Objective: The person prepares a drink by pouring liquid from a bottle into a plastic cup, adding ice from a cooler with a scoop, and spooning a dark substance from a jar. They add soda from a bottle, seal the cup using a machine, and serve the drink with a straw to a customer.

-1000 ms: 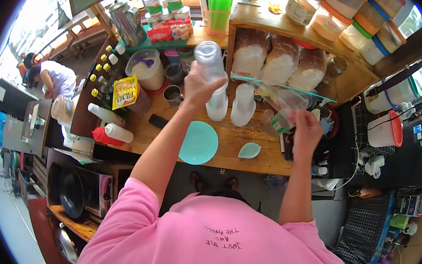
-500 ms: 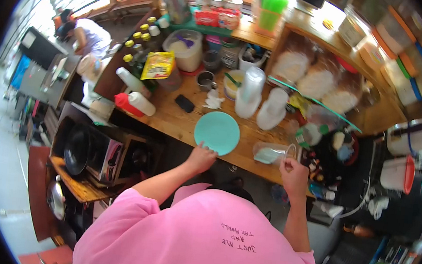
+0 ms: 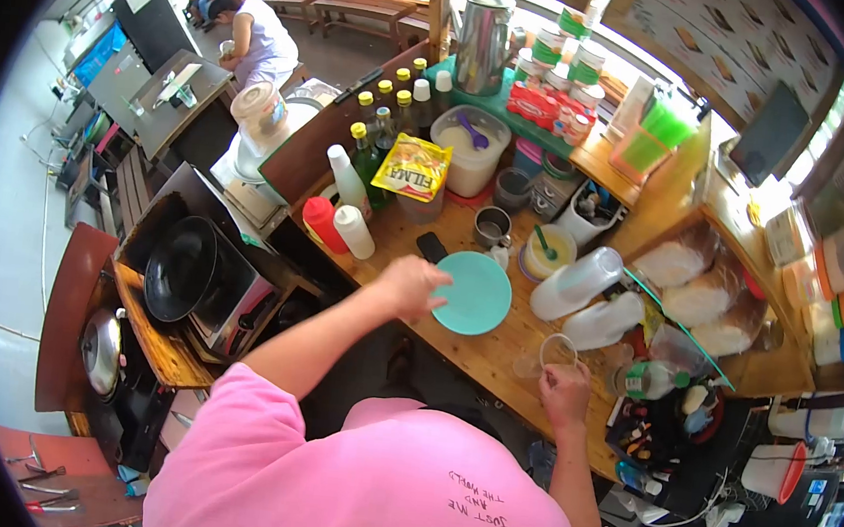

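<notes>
A round turquoise plate (image 3: pixel 474 293) lies on the wooden counter (image 3: pixel 454 355). My left hand (image 3: pixel 412 289) is over the plate's left edge, its fingers blurred by motion, so what they hold, if anything, does not show. To the right, my right hand (image 3: pixel 566 389) has its fingers closed on the rim of a clear plastic cup (image 3: pixel 532 359), which lies tilted on its side over the counter. A dark phone (image 3: pixel 431 247) rests just beyond the plate, near a metal cup (image 3: pixel 492 227) and a tub with a green spoon (image 3: pixel 547 251).
Left of the plate stand a red squeeze bottle (image 3: pixel 325 225) and a white one (image 3: pixel 353 232). Stacked plastic cups (image 3: pixel 577 284) are at the right. A black pan (image 3: pixel 183 269) sits at the far left. Another person (image 3: pixel 263 41) is in the background.
The view has turned left. My left hand has lifted from the plate's near edge to its left side. My right hand still holds the clear cup, and the turquoise item inside it no longer shows.
</notes>
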Demonstrator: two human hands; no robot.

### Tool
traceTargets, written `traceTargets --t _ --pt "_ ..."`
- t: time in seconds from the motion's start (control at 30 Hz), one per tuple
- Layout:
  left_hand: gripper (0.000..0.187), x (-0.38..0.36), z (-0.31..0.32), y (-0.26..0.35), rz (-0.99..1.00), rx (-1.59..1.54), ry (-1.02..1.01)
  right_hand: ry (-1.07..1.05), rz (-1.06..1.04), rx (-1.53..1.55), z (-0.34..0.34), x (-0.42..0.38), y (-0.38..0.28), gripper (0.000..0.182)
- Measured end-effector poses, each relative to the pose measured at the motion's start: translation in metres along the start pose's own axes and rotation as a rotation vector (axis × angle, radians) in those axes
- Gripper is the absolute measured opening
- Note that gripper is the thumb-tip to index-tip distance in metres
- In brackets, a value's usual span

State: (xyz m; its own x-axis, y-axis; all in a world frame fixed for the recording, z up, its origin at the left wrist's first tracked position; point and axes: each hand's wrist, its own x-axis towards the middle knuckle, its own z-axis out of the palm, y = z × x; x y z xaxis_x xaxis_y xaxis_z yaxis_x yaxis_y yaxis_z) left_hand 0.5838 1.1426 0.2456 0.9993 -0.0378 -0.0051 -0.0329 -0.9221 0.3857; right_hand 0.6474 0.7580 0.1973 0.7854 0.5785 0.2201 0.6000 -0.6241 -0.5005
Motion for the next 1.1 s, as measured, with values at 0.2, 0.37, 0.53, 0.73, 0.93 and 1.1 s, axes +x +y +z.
traceTargets --t 0.2,0.37,0.53,0.73,0.93,1.1 --pt "0.02 0.101 -0.204 -0.16 -0.061 -0.064 0.444 -0.138 0.059 -0.092 -0.001 0.015 -0.016 0.01" --pt "0.034 0.221 -0.252 -0.254 -0.226 0.289 0.211 -0.227 0.196 -0.256 0.004 0.022 -0.052 0.014" --pt "0.024 0.282 -0.235 -0.287 -0.104 0.371 -0.126 -0.247 0.336 -0.239 0.016 0.029 -0.075 0.015" --pt "0.023 0.295 -0.246 -0.301 -0.013 0.404 -0.107 -0.239 0.383 -0.236 0.029 0.027 -0.081 0.016" --pt "0.037 0.296 -0.305 -0.295 -0.069 0.265 0.115 -0.142 0.397 -0.244 0.034 0.03 -0.083 0.012" --pt "0.029 0.291 -0.332 -0.28 -0.185 0.023 0.06 -0.025 0.382 -0.271 0.043 0.024 -0.075 0.013"
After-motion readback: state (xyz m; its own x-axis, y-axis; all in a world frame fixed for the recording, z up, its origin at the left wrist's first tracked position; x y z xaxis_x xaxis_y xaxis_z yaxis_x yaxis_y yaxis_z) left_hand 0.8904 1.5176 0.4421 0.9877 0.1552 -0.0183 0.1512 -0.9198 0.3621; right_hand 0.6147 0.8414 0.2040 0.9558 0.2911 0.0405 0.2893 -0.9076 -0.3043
